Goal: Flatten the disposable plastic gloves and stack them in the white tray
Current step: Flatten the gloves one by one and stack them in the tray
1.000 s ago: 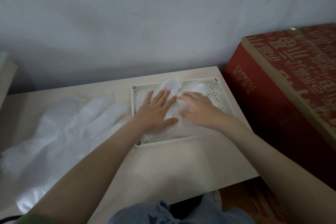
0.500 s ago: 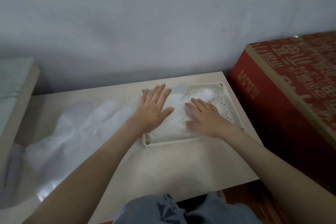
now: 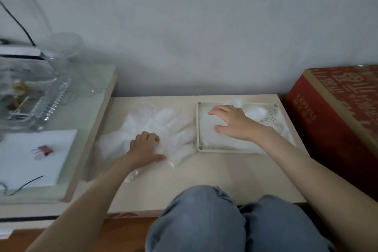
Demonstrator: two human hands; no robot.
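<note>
Now the left hand [image 3: 146, 147] sits on the loose pile of translucent white plastic gloves [image 3: 165, 122], which is spread over the left half of the pale wooden desk [image 3: 204, 174]. Its fingers are curled down into the film and its thumb is stretched out along the pile's near side, so it seems to be gripping the top glove. The pile's glove fingers fan towards the far edge and touch the left wall of the white rectangular plastic tray [image 3: 235, 150]. That tray stands at the desk's far right corner. Inside it the right hand [image 3: 235, 122] lies spread, with nearly straight fingers pressing on the stack of flattened gloves [image 3: 254, 111], whose tips bunch at the tray's far wall. Just beside the desk's right edge stands a red printed cardboard box [image 3: 337, 120]. Knees in blue jeans [image 3: 204, 221] meet the near edge.
</note>
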